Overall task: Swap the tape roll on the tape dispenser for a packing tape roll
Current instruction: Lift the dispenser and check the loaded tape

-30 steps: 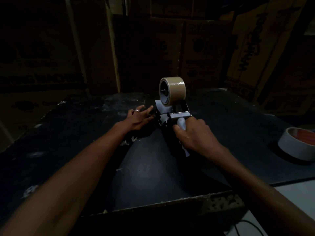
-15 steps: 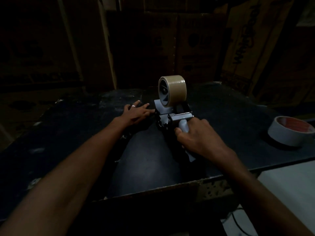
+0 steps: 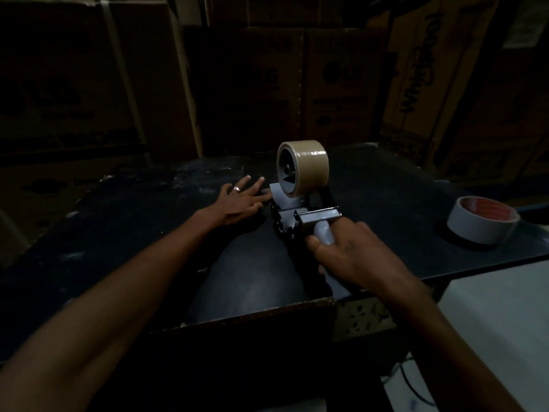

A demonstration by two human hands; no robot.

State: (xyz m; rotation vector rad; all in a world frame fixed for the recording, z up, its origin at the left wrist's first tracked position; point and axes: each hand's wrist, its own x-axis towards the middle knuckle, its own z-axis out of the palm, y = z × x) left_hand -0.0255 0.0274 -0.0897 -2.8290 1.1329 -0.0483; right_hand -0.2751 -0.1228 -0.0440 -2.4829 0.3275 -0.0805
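Note:
A grey tape dispenser (image 3: 300,217) stands on the dark table (image 3: 148,233), with a tan packing tape roll (image 3: 309,166) mounted upright on its hub. My right hand (image 3: 353,254) is wrapped around the dispenser's grey handle. My left hand (image 3: 242,202), a ring on one finger, lies flat on the table with fingers spread, its fingertips at the dispenser's left side. A white tape roll (image 3: 481,224) with a red-printed core lies flat on the table at the right, away from both hands.
Stacked cardboard boxes (image 3: 297,84) form a wall behind the table. The table's near edge (image 3: 252,315) runs below my arms. A white surface (image 3: 499,328) with a cable sits lower right. The scene is dim.
My left hand has flattened and spread its fingers beside the dispenser. The right hand keeps its grip on the handle. The view has shifted, so the white roll appears further left.

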